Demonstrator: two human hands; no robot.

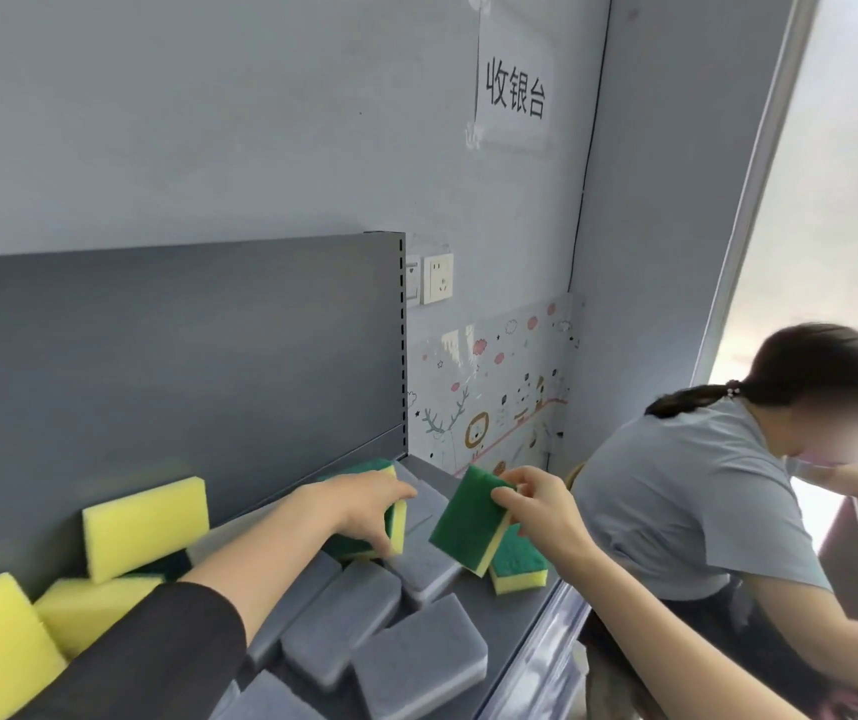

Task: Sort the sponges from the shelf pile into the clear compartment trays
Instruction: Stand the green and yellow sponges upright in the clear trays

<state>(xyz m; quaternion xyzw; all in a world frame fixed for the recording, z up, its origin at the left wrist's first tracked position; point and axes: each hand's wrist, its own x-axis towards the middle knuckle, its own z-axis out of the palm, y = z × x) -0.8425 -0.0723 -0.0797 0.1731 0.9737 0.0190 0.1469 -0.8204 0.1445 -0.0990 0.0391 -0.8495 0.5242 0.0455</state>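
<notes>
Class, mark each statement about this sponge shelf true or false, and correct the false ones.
1. The right hand pinches a green-and-yellow sponge. True.
2. The left hand lies flat and holds nothing. False: it grips a second green-and-yellow sponge on the shelf.
3. The sponges nearest the front of the pile are grey sponges. True.
4. The plain yellow sponges sit at the right end of the shelf. False: they are at the left, by the dark back panel.
5. The wall socket is above the paper sign. False: it is below the sign.
</notes>
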